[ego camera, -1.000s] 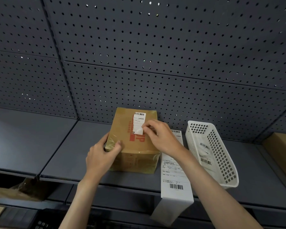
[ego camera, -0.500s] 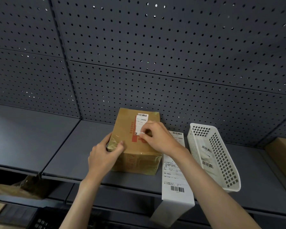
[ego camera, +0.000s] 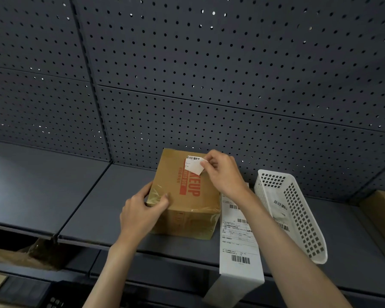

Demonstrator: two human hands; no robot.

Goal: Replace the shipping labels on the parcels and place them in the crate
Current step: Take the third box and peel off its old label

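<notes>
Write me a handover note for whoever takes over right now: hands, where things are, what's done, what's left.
Left hand grips the box's near-left corner, steadying it on the shelf.
Right hand pinches the old label, peeled up from its lower end; the barcode end looks still stuck.
New label strip lies right of the box, hanging over the shelf edge.
White basket at far right holds a few labels.
Done: peel partly done.
Left: finish peeling, stick on a new label, put the box in the crate, which is not in view.
</notes>
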